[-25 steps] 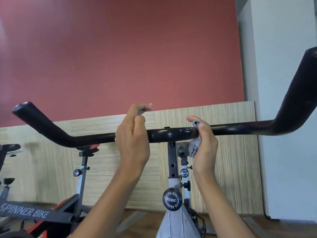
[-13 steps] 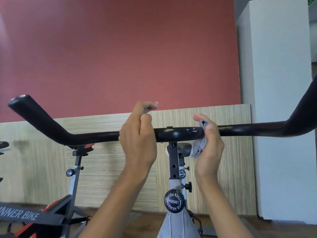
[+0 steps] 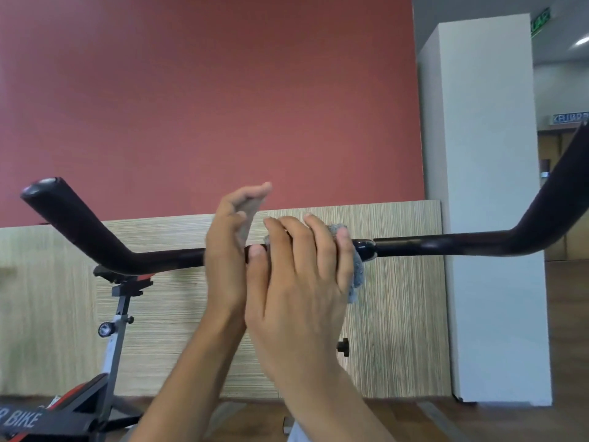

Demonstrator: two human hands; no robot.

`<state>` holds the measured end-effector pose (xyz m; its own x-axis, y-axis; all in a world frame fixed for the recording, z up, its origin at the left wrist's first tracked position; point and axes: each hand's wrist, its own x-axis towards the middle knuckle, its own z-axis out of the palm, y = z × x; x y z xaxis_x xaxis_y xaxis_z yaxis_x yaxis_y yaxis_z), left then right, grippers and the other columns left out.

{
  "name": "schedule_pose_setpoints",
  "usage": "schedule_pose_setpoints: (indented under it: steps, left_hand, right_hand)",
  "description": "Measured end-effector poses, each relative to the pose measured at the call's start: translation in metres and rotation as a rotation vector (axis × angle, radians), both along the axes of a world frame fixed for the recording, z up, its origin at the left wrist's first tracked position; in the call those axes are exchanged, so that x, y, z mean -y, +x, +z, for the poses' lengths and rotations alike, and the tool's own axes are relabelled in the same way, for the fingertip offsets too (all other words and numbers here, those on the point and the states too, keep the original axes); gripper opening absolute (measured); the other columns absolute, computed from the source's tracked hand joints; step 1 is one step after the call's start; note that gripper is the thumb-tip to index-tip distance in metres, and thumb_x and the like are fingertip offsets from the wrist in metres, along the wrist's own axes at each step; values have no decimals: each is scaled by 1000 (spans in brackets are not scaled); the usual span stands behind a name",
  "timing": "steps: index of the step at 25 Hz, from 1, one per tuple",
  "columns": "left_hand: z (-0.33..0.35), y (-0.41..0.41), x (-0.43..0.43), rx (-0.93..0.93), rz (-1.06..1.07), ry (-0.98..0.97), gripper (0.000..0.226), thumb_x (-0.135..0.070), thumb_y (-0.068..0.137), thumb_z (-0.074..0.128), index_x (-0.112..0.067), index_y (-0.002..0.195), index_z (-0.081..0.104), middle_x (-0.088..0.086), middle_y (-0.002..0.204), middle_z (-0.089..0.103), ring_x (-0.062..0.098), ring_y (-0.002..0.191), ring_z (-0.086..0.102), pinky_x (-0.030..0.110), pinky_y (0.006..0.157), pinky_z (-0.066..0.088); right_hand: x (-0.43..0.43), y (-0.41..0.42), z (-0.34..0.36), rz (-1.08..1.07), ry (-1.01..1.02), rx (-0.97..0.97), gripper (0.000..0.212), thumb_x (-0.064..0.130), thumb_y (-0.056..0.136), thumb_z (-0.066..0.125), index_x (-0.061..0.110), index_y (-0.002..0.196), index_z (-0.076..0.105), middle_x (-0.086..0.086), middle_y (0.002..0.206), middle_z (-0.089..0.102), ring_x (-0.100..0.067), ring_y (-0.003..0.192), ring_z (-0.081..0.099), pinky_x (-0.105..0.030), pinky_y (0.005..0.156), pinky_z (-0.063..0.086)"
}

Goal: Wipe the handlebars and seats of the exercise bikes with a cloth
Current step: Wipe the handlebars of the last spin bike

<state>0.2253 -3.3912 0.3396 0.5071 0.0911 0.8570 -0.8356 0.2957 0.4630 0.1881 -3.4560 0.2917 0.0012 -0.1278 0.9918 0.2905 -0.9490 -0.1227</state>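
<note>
While cloth (image 3: 357,269) wraps handlebar (image 3: 446,245): right hand (image 3: 302,282) grips both, mid-bar.
Left hand (image 3: 229,250): fingers straight, holding nothing, just beside the right hand.
Technique: probably squeeze, twist round, sweep away from left hand.

A brown wooden floor (image 3: 510,422) runs along the bottom of the frame. A grey and red exercise bike (image 3: 110,352) stands on it at lower left; a white pillar (image 3: 490,250) rises from it at right.
</note>
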Motion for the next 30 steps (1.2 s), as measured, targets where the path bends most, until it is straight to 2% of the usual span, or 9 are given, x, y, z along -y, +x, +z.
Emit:
schedule_pose_setpoints:
  steps: [3, 5, 8, 12, 15, 18, 24, 27, 30]
  left_hand:
    - [-10, 8, -8, -97, 30, -52, 37, -13, 91, 31, -18, 108, 64, -3, 125, 69, 6, 127, 56, 35, 111, 37]
    - [-15, 7, -1, -112, 112, 14, 37, -18, 90, 34, -23, 110, 66, -11, 126, 67, -2, 125, 54, 25, 107, 36]
    - [-16, 0, 12, -161, 168, 108, 41, -9, 99, 33, -31, 113, 65, -19, 130, 61, -13, 124, 47, 2, 93, 31]
    - [-25, 0, 19, -105, 203, 44, 45, -10, 97, 32, -28, 119, 66, -19, 135, 59, -12, 128, 45, 2, 98, 33]
    - [-25, 5, 23, -94, 180, -38, 50, -8, 89, 30, -22, 122, 65, -13, 137, 60, -2, 134, 45, 12, 107, 33]
    - [-21, 0, 23, -184, 163, -42, 55, 4, 84, 29, -11, 125, 62, -3, 144, 55, 10, 143, 39, 28, 117, 30]
    - [1, -18, 11, -424, 238, 236, 60, 15, 83, 29, 6, 140, 46, 13, 159, 33, 24, 153, 16, 59, 122, 12]
    - [18, -28, 6, -534, 301, 410, 60, 9, 88, 30, 3, 146, 39, 13, 161, 29, 26, 154, 14, 58, 123, 9]
    - [46, -34, 8, -788, 419, 562, 71, 3, 80, 29, -14, 148, 42, 0, 161, 31, 12, 153, 14, 45, 125, 7]
  right_hand:
    - [15, 0, -1, 37, -9, -10, 41, 40, 104, 38, 21, 136, 57, 6, 136, 57, -19, 136, 43, -43, 123, 17]
    - [45, 5, -5, 187, 126, -26, 41, 42, 106, 33, 24, 138, 51, 14, 131, 54, -16, 128, 49, -45, 114, 33]
    - [81, 21, -11, 754, 602, -168, 47, 57, 102, 26, 35, 137, 49, 15, 96, 60, -9, 83, 60, -37, 73, 50]
    - [72, 29, -14, 1196, 949, -162, 59, 73, 92, 39, 45, 144, 46, 17, 149, 48, -7, 140, 41, -46, 119, 28]
    - [59, 24, 0, 1385, 1135, -40, 51, 57, 99, 42, 33, 143, 51, 8, 143, 57, -12, 132, 53, -45, 110, 41]
    - [63, 4, 15, 1428, 1468, -12, 47, 45, 99, 48, 18, 135, 60, -1, 108, 70, -18, 96, 69, -36, 80, 58]
    - [72, -24, 64, 1267, 1910, -353, 22, 34, 97, 55, 16, 101, 69, -4, 99, 69, -20, 90, 67, -36, 86, 53]
    - [81, -38, 92, 1148, 2020, -589, 24, 30, 87, 59, 12, 101, 65, -6, 91, 64, -22, 75, 62, -32, 65, 50]
    - [90, -53, 121, 930, 2140, -670, 15, 27, 87, 49, 18, 80, 60, -2, 77, 57, -23, 59, 51, -22, 45, 36]
